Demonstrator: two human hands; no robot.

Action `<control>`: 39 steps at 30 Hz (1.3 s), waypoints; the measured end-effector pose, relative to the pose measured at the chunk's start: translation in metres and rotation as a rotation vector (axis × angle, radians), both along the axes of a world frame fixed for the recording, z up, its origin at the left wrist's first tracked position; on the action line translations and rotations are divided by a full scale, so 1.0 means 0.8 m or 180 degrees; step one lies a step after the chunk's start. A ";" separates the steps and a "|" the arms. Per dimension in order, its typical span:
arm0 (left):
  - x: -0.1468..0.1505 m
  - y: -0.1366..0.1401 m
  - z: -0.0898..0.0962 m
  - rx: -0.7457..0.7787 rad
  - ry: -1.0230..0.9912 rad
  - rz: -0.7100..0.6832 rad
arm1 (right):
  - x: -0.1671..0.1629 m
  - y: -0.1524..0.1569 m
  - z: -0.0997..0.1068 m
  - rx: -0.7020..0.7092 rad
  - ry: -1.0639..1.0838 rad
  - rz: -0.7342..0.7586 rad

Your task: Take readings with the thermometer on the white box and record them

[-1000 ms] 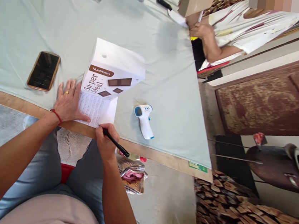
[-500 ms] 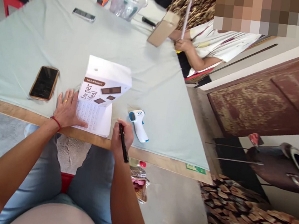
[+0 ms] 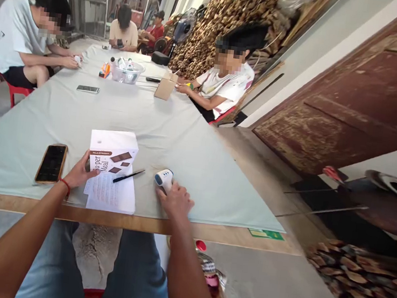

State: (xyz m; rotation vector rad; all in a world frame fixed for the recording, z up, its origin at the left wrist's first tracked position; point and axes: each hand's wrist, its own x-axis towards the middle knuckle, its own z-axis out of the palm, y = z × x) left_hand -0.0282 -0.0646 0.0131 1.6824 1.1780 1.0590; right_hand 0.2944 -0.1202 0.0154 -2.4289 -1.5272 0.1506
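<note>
At the cloth-covered worktop [image 3: 185, 140], grips box [image 3: 113, 144] with left fingers [image 3: 85, 160], thermometer [image 3: 164, 177] with right fingers [image 3: 183, 193]; sits with firewood [image 3: 215, 26] heaped beyond.

white NutriMotion box [image 3: 114, 153], brown logo band and chocolate-looking bars printed on the front, sorta upright, left edge gripped, lettering partly covered, white-and-blue thermometer gun [image 3: 164, 178] off to its right, well apart, head showing, handle mostly hidden in a grip, can't tell if it's lifted

Blue-and-white thermometer [image 3: 164, 177] — brown-printed white box [image 3: 114, 151] — black pen [image 3: 129, 176], pale green tablecloth [image 3: 191, 153]
</note>
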 end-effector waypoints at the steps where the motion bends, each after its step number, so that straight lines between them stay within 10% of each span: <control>1: 0.000 0.004 0.000 -0.0030 -0.0085 -0.0061 | 0.010 0.001 0.001 -0.0140 0.0138 0.0015; 6: 0.014 0.013 -0.009 0.0322 0.0574 0.0661 | 0.009 0.002 0.015 0.0648 0.1921 0.0153; 13: 0.029 0.018 -0.017 0.0488 0.1642 0.1232 | -0.120 0.009 0.053 0.1150 0.3999 0.1203; 39: 0.030 0.018 -0.019 0.0513 0.1585 0.1129 | -0.161 0.048 0.043 0.1478 0.3682 0.1315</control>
